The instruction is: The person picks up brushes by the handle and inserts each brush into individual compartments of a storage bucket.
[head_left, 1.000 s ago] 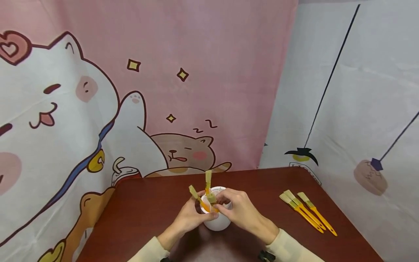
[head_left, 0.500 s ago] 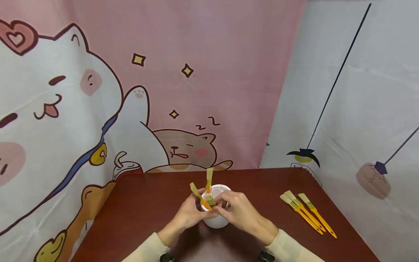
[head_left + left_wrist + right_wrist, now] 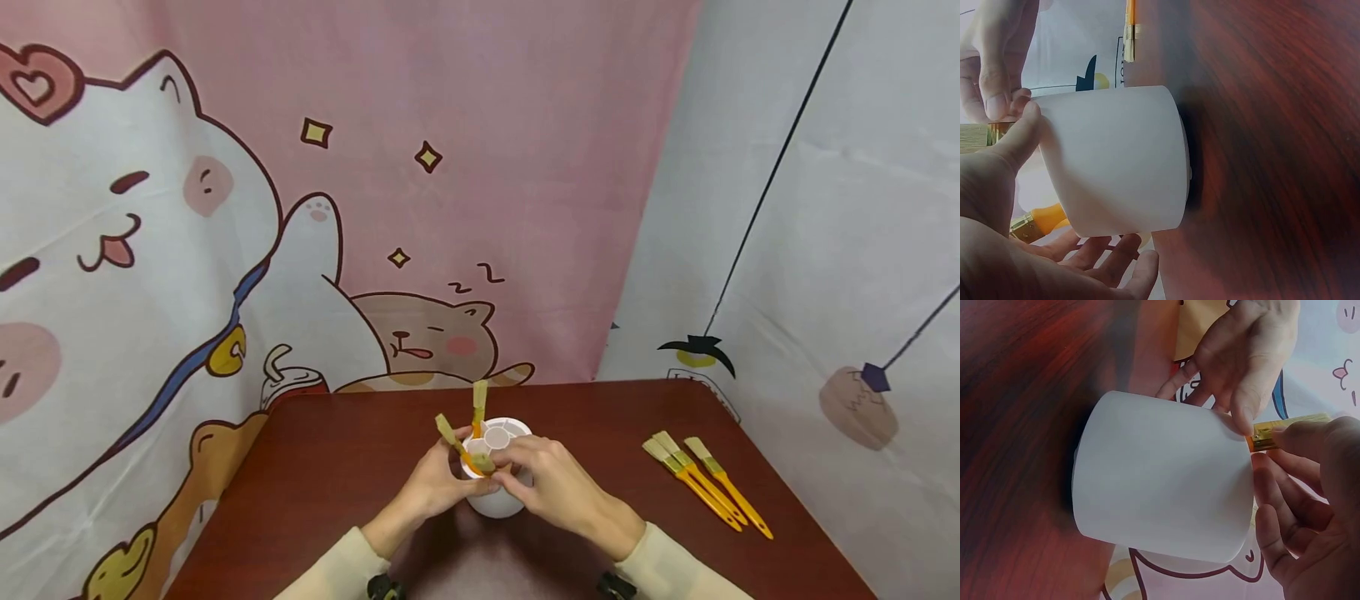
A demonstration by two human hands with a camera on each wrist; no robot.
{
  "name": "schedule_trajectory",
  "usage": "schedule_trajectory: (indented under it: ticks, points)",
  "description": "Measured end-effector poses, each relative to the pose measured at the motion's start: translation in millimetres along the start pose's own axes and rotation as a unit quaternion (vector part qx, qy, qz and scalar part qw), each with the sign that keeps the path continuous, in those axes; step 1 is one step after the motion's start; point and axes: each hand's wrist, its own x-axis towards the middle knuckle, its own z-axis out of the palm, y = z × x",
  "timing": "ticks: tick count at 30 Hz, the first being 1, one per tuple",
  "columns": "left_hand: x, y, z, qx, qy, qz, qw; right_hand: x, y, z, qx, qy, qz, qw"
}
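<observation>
Hands: left hand (image 3: 435, 487) steadies white cup (image 3: 498, 500); right hand (image 3: 551, 483) pinches brush (image 3: 482, 461); three brushes (image 3: 701, 479) lie right.

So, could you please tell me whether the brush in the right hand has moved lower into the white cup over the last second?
Yes. The brush pinched by the right hand now sits lower against the white cup's rim, which hardly moved on the table.
</observation>
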Motion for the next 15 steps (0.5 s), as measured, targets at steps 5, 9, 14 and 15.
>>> schedule_trajectory:
  ticks: [5,9,14,15]
  points:
    - [0.3,2.3,-0.1,-0.016,-0.003,0.0,0.9999,-0.2,0.2,-2.7,0.0,0.004,0.008,1.0]
    - [-0.8,2.8,1.5,-0.03,-0.007,-0.006,0.9995,-3.6,0.7,-4.9,0.01,0.011,0.013,0.9998]
    - [-0.6,2.0,4.2,-0.039,-0.003,-0.013,0.9991,-5.1,4.0,-10.3,0.017,0.023,0.012,0.9995]
    - [-0.2,2.2,4.8,-0.038,0.001,-0.014,0.9992,-4.8,4.9,-11.9,0.016,0.026,0.01,0.9995]
